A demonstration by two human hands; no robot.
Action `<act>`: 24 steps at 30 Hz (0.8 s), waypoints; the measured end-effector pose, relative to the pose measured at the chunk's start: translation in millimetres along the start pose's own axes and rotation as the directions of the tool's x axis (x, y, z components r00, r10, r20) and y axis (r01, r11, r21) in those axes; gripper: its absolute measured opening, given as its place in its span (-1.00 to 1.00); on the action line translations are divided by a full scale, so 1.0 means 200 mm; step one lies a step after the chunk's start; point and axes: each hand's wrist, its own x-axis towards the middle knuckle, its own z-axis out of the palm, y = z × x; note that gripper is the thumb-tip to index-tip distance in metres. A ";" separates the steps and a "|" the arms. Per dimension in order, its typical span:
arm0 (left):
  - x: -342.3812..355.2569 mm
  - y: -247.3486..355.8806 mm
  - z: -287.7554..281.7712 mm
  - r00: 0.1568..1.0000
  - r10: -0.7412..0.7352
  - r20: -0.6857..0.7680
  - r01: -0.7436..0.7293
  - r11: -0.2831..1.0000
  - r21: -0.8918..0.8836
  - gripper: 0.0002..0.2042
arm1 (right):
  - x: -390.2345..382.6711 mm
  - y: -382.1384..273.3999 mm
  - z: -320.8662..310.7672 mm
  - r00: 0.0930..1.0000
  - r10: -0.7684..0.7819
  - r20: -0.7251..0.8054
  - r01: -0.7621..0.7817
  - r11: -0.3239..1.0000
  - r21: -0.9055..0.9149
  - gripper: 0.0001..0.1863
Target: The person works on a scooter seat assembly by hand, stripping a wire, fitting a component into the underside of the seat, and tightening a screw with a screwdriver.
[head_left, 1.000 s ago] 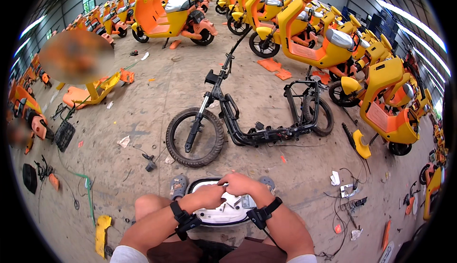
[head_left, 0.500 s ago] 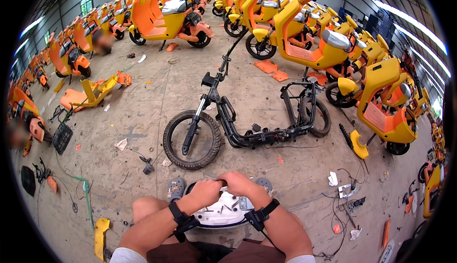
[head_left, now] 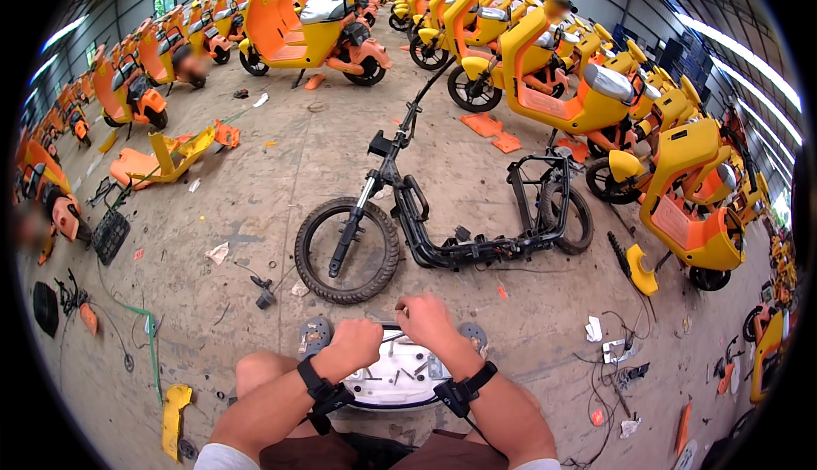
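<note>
Between my knees rests a white shallow panel with a dark rim, and several small metal bolts lie on it. My left hand is closed in a fist above the panel's left part. A thin dark line shows by its fingers, too small to name. My right hand is higher, past the panel's far edge, its fingers curled together. What either hand grips, if anything, is hidden. The hands are apart from each other. Ahead stands a bare black scooter frame with its front wheel toward the left.
Yellow and orange scooters stand in rows around the far side. Removed yellow and orange body panels lie on the concrete floor at left. Loose black cables spread at right, near a yellow fender piece. A green strap lies at left.
My hands were together over the panel's far edge and are now apart. The right has moved up and slightly right, the left slightly left. The view has shifted a little.
</note>
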 end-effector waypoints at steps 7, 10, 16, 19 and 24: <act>0.00 0.03 -0.03 0.993 -0.005 0.118 0.003 1.000 0.012 -0.83 | -0.03 0.04 0.13 0.938 0.046 0.345 -0.028 0.998 -0.057 -0.66; 0.00 0.03 0.02 0.991 -0.027 0.131 0.033 0.998 -0.045 -0.77 | -0.03 0.00 0.12 0.924 0.095 0.370 -0.111 0.994 0.021 -0.65; 0.02 0.05 0.10 0.930 0.258 0.261 -0.172 0.934 -0.314 -0.61 | -0.05 0.07 0.17 0.922 -0.021 0.386 0.002 0.999 0.049 -0.64; 0.00 0.04 0.08 0.937 0.285 0.203 -0.201 0.913 -0.355 -0.71 | -0.06 0.12 0.17 0.927 -0.098 0.362 0.063 0.992 0.108 -0.63; 0.04 0.07 -0.10 0.999 -0.011 -0.032 0.001 0.951 -0.308 -0.81 | -0.08 0.11 0.14 0.905 -0.136 0.403 0.135 0.990 0.030 -0.71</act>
